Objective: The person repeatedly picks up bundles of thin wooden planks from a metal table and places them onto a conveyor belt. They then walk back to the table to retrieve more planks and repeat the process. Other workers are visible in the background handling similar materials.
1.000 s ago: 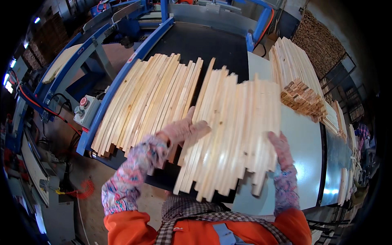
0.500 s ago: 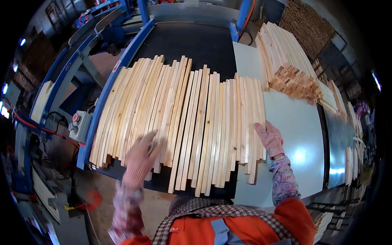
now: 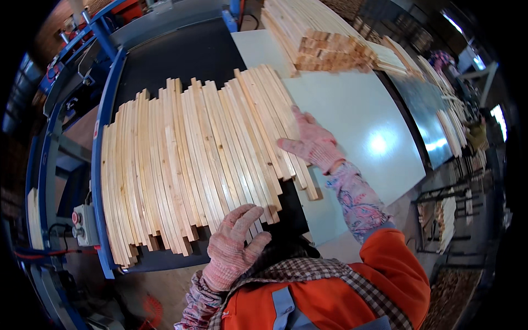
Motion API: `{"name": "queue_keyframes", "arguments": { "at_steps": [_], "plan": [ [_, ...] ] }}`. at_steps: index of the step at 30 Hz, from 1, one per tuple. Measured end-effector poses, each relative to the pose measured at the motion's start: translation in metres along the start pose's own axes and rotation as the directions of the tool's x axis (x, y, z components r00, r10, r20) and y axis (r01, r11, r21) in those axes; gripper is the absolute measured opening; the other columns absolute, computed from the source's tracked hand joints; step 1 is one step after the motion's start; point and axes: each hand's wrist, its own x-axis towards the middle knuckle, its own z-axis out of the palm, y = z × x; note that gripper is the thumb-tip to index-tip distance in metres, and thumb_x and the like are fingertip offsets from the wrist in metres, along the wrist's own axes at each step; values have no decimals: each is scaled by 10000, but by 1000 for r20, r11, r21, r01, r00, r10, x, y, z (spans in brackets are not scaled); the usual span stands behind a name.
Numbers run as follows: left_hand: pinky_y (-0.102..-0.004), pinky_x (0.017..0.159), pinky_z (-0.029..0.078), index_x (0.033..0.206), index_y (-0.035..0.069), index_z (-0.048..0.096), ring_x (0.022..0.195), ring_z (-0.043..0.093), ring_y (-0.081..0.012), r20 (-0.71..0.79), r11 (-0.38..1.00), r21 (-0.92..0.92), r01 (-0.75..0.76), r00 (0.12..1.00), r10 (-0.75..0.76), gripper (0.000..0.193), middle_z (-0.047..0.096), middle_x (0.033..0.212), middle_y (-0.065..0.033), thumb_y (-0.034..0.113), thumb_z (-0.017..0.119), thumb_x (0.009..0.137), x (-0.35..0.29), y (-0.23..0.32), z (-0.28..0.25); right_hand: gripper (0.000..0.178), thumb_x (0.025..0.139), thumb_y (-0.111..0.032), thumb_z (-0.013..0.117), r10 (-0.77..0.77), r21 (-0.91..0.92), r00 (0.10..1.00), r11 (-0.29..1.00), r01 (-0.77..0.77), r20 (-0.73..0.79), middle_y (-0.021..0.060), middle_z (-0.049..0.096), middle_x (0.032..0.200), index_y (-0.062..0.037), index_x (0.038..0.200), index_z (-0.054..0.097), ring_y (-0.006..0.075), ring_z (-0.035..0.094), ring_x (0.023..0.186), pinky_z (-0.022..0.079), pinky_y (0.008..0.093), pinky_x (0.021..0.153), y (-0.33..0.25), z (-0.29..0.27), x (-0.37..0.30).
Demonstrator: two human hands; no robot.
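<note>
A wide row of pale wooden strips [image 3: 181, 165] lies side by side on a black belt [image 3: 181, 52], their near ends uneven. My right hand [image 3: 314, 142], in a pink knitted glove, rests against the rightmost strips with its thumb stretched over their tops and its fingers along the outer side. Gloved in the same way, my left hand [image 3: 235, 247] is at the near ends of the strips right of the middle. Its fingers are stretched out and the thumb stands apart. Neither hand is closed around a strip.
A pale smooth board [image 3: 352, 115] adjoins the belt on the right, with a stacked bundle of strips [image 3: 335, 49] at its far end. A blue rail [image 3: 102, 148] borders the belt's left, beside a control box with a red button [image 3: 83, 224]. A metal sheet [image 3: 421, 124] lies farther right.
My left hand has moved right and nearer me, to the strips' near ends. My right hand remains at the row's right side. The rightmost strips now sit closer together, and the view has turned.
</note>
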Motion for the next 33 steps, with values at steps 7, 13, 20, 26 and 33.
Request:
{"name": "queue_keyframes", "arguments": {
  "at_steps": [7,13,20,26,33],
  "plan": [
    [-373,928,533,1323,115,599,1143,648,-335,70,994,-107,5,998,3,515,618,1300,-137,253,762,854,-27,-2,-8,1005,791,-569,723,145,57,989,988,-147,34,243,196,1643,-221,1605,247,429,383,1435,383,488,1142,-45,-10,48],
    [-373,895,554,1289,124,625,1090,668,-316,-66,994,-108,-11,998,4,499,630,1277,-138,140,781,816,-41,-9,-28,969,789,-521,738,122,25,990,992,-124,67,258,195,1638,-251,1595,272,439,382,1432,393,505,1134,-43,-24,35],
    [-423,1014,481,1398,63,518,1255,551,-380,-201,963,269,9,979,47,583,533,1394,-199,352,694,922,-62,-41,-41,831,770,-490,751,139,-126,969,978,-166,-202,219,375,1504,-224,1481,411,429,579,1183,493,505,1001,72,3,-42],
    [-628,1168,215,1403,20,474,1376,345,-494,-333,767,591,250,942,-50,786,447,1438,-253,655,494,939,-98,-104,-22,843,881,-553,630,109,-232,993,966,-115,-39,249,437,1487,-132,1550,338,393,542,1271,464,492,1017,51,-18,-57],
    [-601,1172,247,1271,44,611,1298,456,-435,-438,625,725,289,894,95,537,540,1361,-203,463,570,938,-71,-135,-3,614,973,-561,504,8,249,973,966,-67,231,209,697,1090,-9,1232,575,371,670,1065,520,497,905,-49,26,-29]
  ]
}}
